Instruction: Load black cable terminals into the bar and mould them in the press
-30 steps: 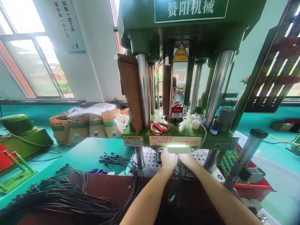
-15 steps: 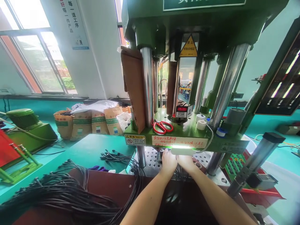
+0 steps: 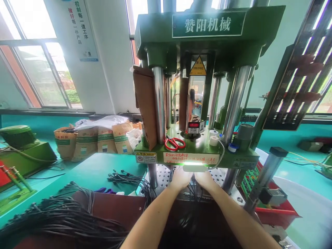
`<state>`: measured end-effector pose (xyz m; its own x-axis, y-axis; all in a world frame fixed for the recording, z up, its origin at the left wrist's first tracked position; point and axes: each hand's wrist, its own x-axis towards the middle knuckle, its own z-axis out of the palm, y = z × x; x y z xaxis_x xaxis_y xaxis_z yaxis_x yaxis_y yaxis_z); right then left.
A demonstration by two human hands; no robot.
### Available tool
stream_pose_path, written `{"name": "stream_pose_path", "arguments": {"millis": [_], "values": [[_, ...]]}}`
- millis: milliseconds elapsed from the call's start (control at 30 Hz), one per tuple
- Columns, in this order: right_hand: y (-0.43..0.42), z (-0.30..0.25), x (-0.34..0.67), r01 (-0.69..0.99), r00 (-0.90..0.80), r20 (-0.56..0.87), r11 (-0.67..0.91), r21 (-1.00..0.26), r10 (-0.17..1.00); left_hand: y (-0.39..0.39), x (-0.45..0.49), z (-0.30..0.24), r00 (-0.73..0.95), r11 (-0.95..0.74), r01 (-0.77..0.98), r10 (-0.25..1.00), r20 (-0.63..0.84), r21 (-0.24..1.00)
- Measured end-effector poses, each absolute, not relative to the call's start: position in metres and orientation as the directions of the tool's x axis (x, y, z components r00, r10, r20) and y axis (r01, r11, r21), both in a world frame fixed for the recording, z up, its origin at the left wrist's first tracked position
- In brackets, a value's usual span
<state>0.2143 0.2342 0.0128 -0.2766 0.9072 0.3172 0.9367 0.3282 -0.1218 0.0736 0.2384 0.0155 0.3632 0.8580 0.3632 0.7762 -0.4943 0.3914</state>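
Cables (image 3: 195, 193) are trailing between the left hand (image 3: 181, 178) and the right hand (image 3: 205, 180), below the press plate (image 3: 227, 158), where a lamp (image 3: 195, 168) is hiding the fingertips; whether either is gripping, I cannot tell. Handling is looking unfinished; bunched cables (image 3: 57, 219) are lying at left, done or waiting being unclear.

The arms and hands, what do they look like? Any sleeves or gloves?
The left arm and right arm are bare: no sleeve, watch or bracelet shows. The left hand and right hand show no gloves, but the fingertips are hidden.
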Motion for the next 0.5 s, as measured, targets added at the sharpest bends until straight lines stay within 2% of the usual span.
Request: {"name": "stream_pose_path", "arguments": {"millis": [67, 167, 300, 500], "values": [[0.226, 0.013, 0.223, 0.919, -0.345, 0.299, 0.385, -0.086, 0.890, 0.240, 0.060, 0.017, 0.503, -0.600, 0.732, 0.795, 0.338, 0.322], [0.217, 0.013, 0.229, 0.892, -0.422, 0.272, 0.450, -0.047, 0.865, 0.242, 0.045, 0.015, 0.592, -0.665, 0.700, 0.744, 0.308, 0.260], [0.217, 0.014, 0.229, 0.885, -0.444, 0.262, 0.466, -0.022, 0.857, 0.245, 0.043, 0.006, 0.594, -0.664, 0.716, 0.742, 0.310, 0.217], [0.228, 0.008, 0.226, 0.888, -0.435, 0.271, 0.459, -0.030, 0.859, 0.249, 0.050, 0.001, 0.569, -0.636, 0.740, 0.766, 0.299, 0.221]]}}
